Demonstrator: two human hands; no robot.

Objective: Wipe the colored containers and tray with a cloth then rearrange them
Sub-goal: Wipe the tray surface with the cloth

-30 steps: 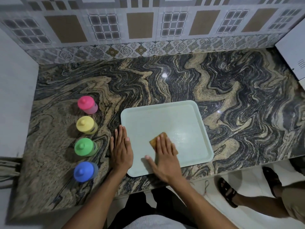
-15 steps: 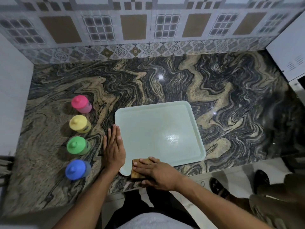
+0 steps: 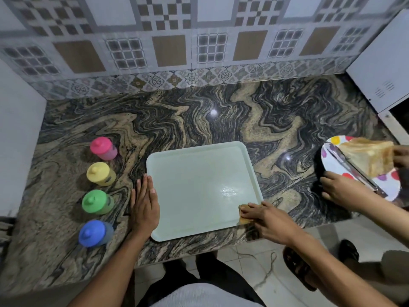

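Left of the flat left hand (image 3: 145, 207), four containers (image 3: 97, 201) line up, blocking that side. Beyond the right hand (image 3: 269, 219) pressing the cloth (image 3: 242, 214), the tray (image 3: 199, 173) lies bare; farther right, another person's plate (image 3: 332, 165) intrudes.

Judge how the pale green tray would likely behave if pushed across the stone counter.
The tray looks thin, flat and empty, so probably light and stiff. The counter is glossy, so it would likely slide easily; the left hand lies flat at its edge, perhaps steadying it.

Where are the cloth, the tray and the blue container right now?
cloth (image 3: 243, 218): head view, exposed strip beside the right hand's fingers.
tray (image 3: 199, 185): head view, bare middle of its floor.
blue container (image 3: 89, 232): head view, top of its lid.
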